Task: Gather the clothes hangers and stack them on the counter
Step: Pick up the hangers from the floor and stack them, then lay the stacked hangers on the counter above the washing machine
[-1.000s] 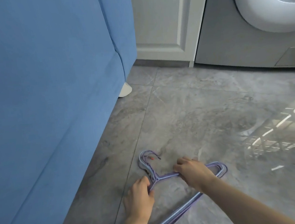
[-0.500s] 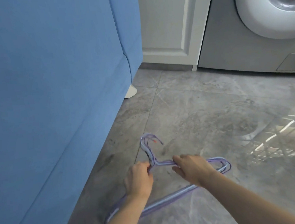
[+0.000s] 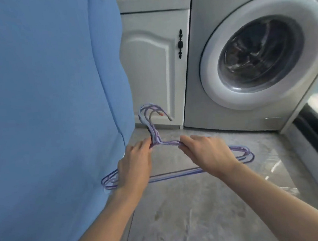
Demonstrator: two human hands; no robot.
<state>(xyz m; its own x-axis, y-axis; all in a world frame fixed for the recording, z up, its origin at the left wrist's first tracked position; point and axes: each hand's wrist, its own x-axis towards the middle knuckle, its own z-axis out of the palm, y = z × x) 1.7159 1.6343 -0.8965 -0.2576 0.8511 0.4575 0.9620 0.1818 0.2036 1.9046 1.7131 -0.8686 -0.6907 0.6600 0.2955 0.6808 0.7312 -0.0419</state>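
Gripping purple hangers (image 3: 175, 175): left hand (image 3: 134, 165), right hand (image 3: 208, 152), above floor (image 3: 201, 212).

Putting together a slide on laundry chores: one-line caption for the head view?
Both hands, left hand and right hand, hold a bundle of purple hangers above the floor beside a washing machine.

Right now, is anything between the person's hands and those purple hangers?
No. Both the left hand and the right hand already grip the bundle of hangers directly. The counter where they must go is not in view, so that path cannot be judged.
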